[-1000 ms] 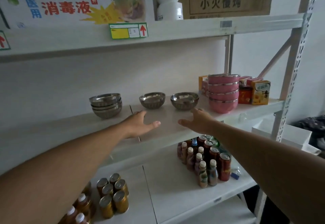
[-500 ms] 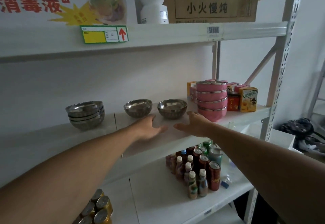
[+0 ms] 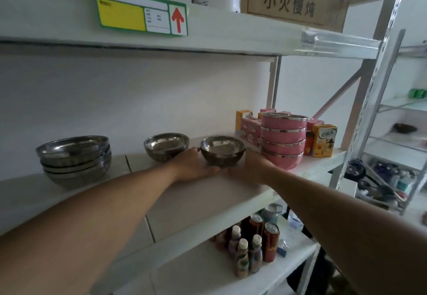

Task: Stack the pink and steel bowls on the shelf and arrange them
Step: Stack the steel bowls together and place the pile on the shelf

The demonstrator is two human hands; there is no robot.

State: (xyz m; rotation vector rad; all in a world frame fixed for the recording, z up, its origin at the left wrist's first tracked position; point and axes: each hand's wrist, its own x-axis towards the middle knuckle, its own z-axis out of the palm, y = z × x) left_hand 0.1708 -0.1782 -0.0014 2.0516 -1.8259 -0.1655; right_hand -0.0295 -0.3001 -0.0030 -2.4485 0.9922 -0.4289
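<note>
Fingertips of both hands hidden behind steel bowl (image 3: pixel 222 150); left hand (image 3: pixel 195 164) and right hand (image 3: pixel 250 167) cupped round its sides, grasping it on middle shelf (image 3: pixel 208 193). Bowl apparently empty, like single steel bowl (image 3: pixel 166 146) just left. Steel stack (image 3: pixel 75 159) far left, pink stack (image 3: pixel 283 139) right. Juice cartons (image 3: pixel 323 141) partly hidden behind. Bottles and cans (image 3: pixel 251 248) on lower shelf.

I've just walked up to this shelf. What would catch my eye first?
Two bare hands, left hand and right hand, cup a steel bowl in the middle of the shelf. Just right of it rises a stack of pink bowls; far left sits a stack of steel bowls.
</note>
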